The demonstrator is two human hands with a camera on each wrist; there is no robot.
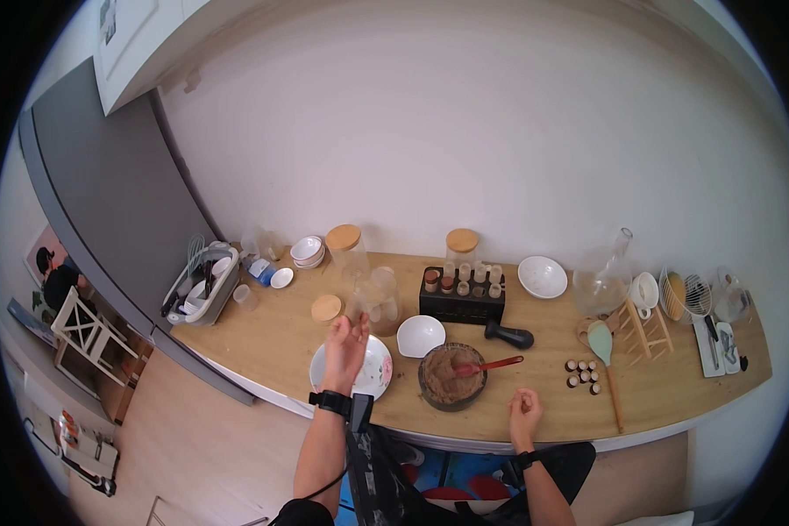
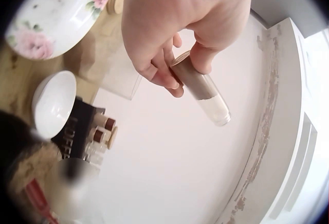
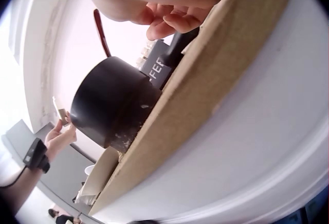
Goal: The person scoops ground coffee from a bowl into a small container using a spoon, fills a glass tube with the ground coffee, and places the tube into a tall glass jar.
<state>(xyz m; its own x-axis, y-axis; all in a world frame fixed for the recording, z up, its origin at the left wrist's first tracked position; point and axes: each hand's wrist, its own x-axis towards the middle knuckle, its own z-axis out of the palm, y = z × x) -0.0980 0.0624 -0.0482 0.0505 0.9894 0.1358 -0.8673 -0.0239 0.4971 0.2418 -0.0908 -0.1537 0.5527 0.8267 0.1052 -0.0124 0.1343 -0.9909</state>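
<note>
My left hand [image 1: 346, 351] is raised over the floral plate [image 1: 375, 366]. In the left wrist view its thumb and fingers pinch a small glass tube [image 2: 201, 90] partly filled with brown powder, its rounded clear end pointing away from the palm. By the counter's front edge, my right hand [image 1: 525, 417] has loosely curled fingers and holds nothing. Between the hands stands a dark round pot [image 3: 110, 98] of brown powder [image 1: 447, 373], with a red-handled spoon [image 1: 500, 362] stuck in it. Behind it sits a white bowl [image 1: 421, 336].
A black stand [image 1: 461, 307] holds several small tubes. Near it lie a black handled tool [image 1: 510, 336], a white dish [image 1: 543, 277] and wooden-lidded jars [image 1: 346, 250]. Several small caps [image 1: 583, 377] and a pale green spatula [image 1: 600, 342] lie at right; a grey basket [image 1: 203, 285] is at left.
</note>
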